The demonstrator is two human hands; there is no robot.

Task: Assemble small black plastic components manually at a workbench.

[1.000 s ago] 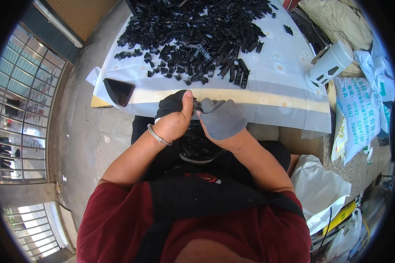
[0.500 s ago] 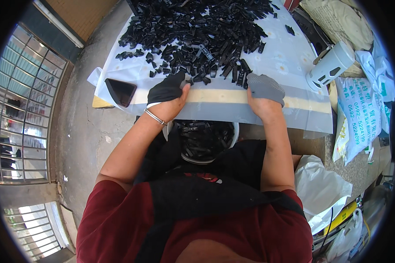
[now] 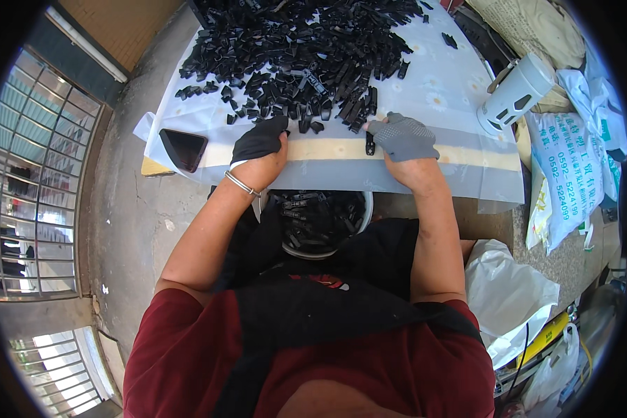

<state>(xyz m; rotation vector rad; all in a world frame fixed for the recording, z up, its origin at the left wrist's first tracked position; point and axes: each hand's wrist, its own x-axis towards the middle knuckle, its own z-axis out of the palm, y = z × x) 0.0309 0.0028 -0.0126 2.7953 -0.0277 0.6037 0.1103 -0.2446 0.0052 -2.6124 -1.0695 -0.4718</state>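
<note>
Closest in, a dark red short-sleeved top [image 3: 181, 355] under a black cloth apron [image 3: 313, 310]. Just beyond, below and between the hands, sits a round white bucket [image 3: 369, 207] loaded with small black plastic parts [image 3: 313, 219]. Now the hands, out over the near edge of the table [image 3: 460, 104], which wears a whitish, flower-patterned sheet. The left hand [image 3: 260, 143], in a black fingerless glove, is curled; whether it grips anything, you can't tell. The right hand [image 3: 405, 141], gloved in dotted grey, has its fingers bent right at a slim black plastic piece [image 3: 370, 144]; a firm grip can't be made out. Left of the hands, a dark smartphone [image 3: 183, 149]; far right, a white cylindrical tumbler [image 3: 515, 94]. Beyond both hands spreads a big heap of black plastic pieces [image 3: 292, 52].
</note>
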